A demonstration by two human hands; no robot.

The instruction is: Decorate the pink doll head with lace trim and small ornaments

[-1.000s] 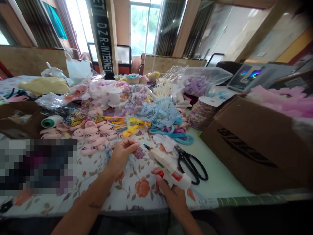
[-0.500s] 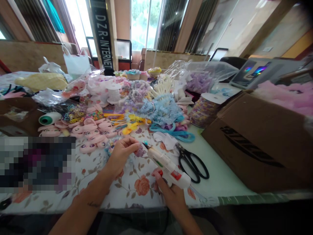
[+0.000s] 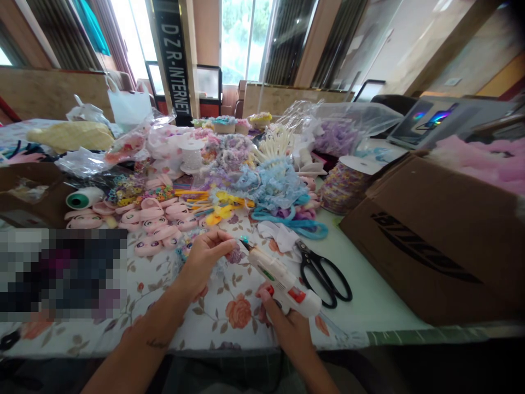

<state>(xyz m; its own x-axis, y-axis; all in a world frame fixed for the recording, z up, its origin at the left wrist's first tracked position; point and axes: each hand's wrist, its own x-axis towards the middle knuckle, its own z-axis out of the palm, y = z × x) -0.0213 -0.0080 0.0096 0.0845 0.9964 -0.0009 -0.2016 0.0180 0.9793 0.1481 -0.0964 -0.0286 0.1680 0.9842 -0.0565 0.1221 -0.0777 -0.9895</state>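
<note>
A white glue gun (image 3: 279, 276) with red parts is in my right hand (image 3: 287, 323), its dark nozzle pointing up and left. My left hand (image 3: 209, 257) has thumb and fingers pinched together just left of the nozzle. A small teal piece (image 3: 245, 239) shows at the nozzle tip; whether my left fingers hold it is too small to tell. Beneath and beside my left hand lies a fluffy blue, multicoloured item (image 3: 183, 253), partly hidden. Black-handled scissors (image 3: 324, 273) lie open to the right of the glue gun.
Pink headbands with eyes (image 3: 153, 224), yellow bows (image 3: 219, 213) and blue trim (image 3: 274, 183) are heaped beyond my hands. A ribbon spool (image 3: 344, 183) stands beside a large cardboard box (image 3: 435, 235) at right. A thread cone (image 3: 88, 198) lies at left.
</note>
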